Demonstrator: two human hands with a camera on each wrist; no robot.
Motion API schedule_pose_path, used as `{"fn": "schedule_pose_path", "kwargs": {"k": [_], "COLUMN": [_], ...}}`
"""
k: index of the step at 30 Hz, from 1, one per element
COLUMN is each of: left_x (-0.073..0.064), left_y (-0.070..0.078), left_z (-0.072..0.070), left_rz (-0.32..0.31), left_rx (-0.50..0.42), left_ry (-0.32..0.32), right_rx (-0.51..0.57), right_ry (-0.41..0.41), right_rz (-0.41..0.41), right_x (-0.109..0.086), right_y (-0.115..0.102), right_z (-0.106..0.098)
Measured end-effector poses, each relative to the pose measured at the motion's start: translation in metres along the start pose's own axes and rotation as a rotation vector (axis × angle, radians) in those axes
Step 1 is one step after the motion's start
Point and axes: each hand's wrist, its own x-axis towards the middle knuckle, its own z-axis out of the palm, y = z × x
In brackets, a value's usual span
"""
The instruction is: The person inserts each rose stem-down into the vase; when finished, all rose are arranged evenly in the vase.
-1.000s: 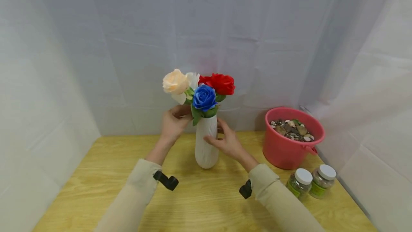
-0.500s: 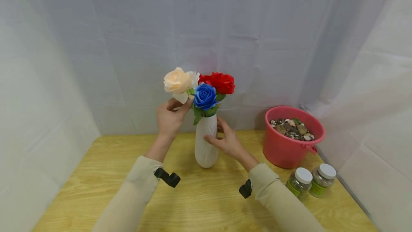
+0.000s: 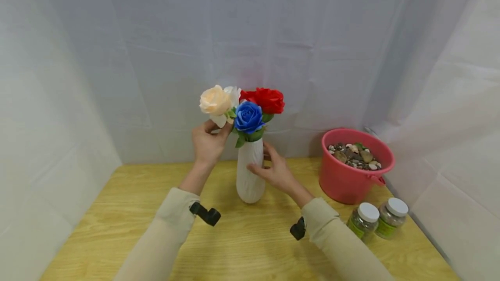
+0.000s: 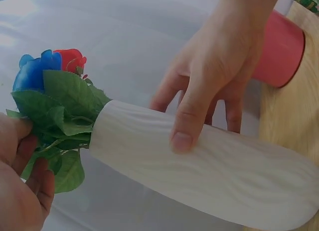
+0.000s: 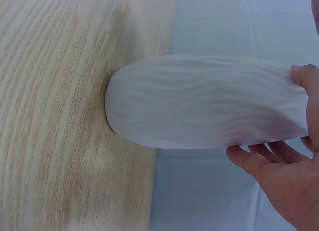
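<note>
A white ribbed vase (image 3: 250, 183) stands upright on the wooden table. Artificial roses rise from it: a blue rose (image 3: 248, 117) in front, a red rose (image 3: 270, 100) at right, a white rose (image 3: 234, 94) behind and a cream rose (image 3: 215, 100) at left. Just under the cream bloom, my left hand (image 3: 208, 143) pinches its stem among the leaves; the fingertips are partly hidden. My right hand (image 3: 278, 171) holds the vase from the right, thumb on the near side. The left wrist view shows green leaves (image 4: 70, 94) crowding the vase mouth.
To the right, a pink bucket (image 3: 340, 181) holds pebbles (image 3: 353, 157). Two white-lidded jars, a nearer jar (image 3: 363, 222) and an outer jar (image 3: 391, 219), stand in front of it. A pale curtain (image 3: 164, 64) closes off the back and sides of the table.
My left hand has risen slightly from beside the vase mouth to just below the cream rose. That bloom lifted a little, then dipped and shifted slightly right. The right hand keeps its place.
</note>
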Motion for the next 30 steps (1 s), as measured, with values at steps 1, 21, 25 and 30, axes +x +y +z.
{"fn": "schedule_pose_path", "kwargs": {"k": [1,21,25,30], "left_x": [0.0,-0.012,-0.013,-0.013], "left_y": [-0.001,-0.028,-0.027,-0.027], "left_z": [0.001,0.008,0.008,0.007], "left_rz": [0.0,-0.135,-0.264,-0.343], "left_rx": [-0.005,0.143,0.104,0.068], "left_ry": [-0.009,-0.186,-0.222,-0.252], "right_rx": [0.0,-0.004,-0.007,0.001], "right_ry": [0.001,0.012,0.006,0.005], "right_rz": [0.001,0.007,0.017,0.013], "right_x": [0.0,0.001,0.0,0.0], "right_y": [0.0,-0.001,0.001,0.002], "right_z": [0.0,0.001,0.001,0.001]}}
